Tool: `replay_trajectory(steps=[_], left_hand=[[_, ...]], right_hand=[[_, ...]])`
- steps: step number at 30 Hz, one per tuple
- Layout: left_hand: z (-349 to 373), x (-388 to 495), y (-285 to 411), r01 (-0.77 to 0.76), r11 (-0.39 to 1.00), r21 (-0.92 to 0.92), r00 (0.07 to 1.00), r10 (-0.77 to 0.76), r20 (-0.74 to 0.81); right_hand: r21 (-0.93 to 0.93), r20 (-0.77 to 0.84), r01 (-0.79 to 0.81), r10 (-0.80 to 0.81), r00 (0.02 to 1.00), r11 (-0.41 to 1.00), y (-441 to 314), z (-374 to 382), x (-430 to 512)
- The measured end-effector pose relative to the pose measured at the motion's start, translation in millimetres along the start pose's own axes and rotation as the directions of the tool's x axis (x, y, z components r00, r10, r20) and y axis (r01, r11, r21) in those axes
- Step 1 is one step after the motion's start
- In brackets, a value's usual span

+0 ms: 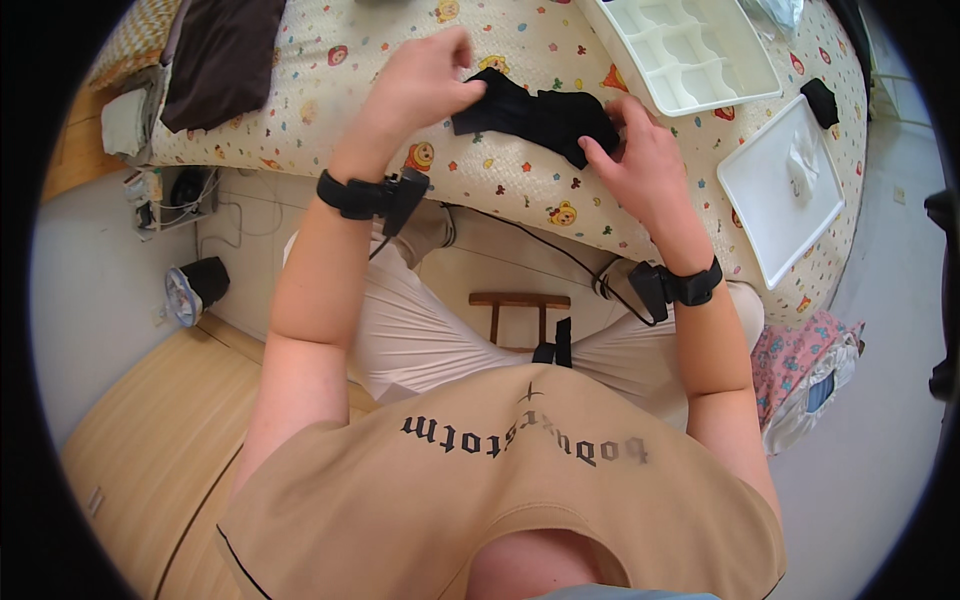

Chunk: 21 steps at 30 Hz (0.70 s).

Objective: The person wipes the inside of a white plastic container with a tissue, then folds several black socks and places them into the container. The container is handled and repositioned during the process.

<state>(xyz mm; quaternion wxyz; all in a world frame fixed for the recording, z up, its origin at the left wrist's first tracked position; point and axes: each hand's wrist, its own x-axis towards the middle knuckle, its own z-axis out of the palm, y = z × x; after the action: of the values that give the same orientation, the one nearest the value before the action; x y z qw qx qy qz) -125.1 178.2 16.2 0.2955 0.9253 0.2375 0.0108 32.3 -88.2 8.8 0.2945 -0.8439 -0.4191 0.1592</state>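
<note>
Black cloth, which looks like a sock or socks [532,116], lies across the patterned bed cover [495,176] in front of me. At its left end is my left hand [427,79], the thumb against the cloth's upper edge and the fingers curled. My right hand [637,154] is at the other end, thumb and fingers on either side of the cloth's edge. Whether either hand grips the cloth cannot be told. Beyond my right hand stands a white plastic organizer box with compartments [686,56]. A white lid or tray [784,195] lies to the right with a crumpled clear wrapper [804,165] on it.
A small black cloth bundle [820,103] lies by the lid's far corner. Dark brown fabric [221,64] is at the far left of the bed, near folded grey cloth [127,120]. A black cable [525,232] runs below the bed's edge between my wrist devices.
</note>
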Motion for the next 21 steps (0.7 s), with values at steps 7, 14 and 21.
replay_trajectory(steps=[7, 14, 21], left_hand=[[35, -15, 38, -0.195, 0.97, -0.141, 0.969, 0.213, 0.123], [34, -20, 61, -0.304, 0.936, -0.177, 0.953, 0.295, -0.076], [40, -14, 55, -0.117, 0.934, -0.338, 0.983, 0.158, 0.096]], right_hand=[[0.059, 0.027, -0.082, 0.08, 0.996, 0.995, -1, -7, -1], [0.468, 0.021, -0.056, 0.052, 0.998, 0.882, 3, 5, 5], [0.466, 0.014, 0.086, -0.104, 0.994, 0.88, 1, 10, 5]])
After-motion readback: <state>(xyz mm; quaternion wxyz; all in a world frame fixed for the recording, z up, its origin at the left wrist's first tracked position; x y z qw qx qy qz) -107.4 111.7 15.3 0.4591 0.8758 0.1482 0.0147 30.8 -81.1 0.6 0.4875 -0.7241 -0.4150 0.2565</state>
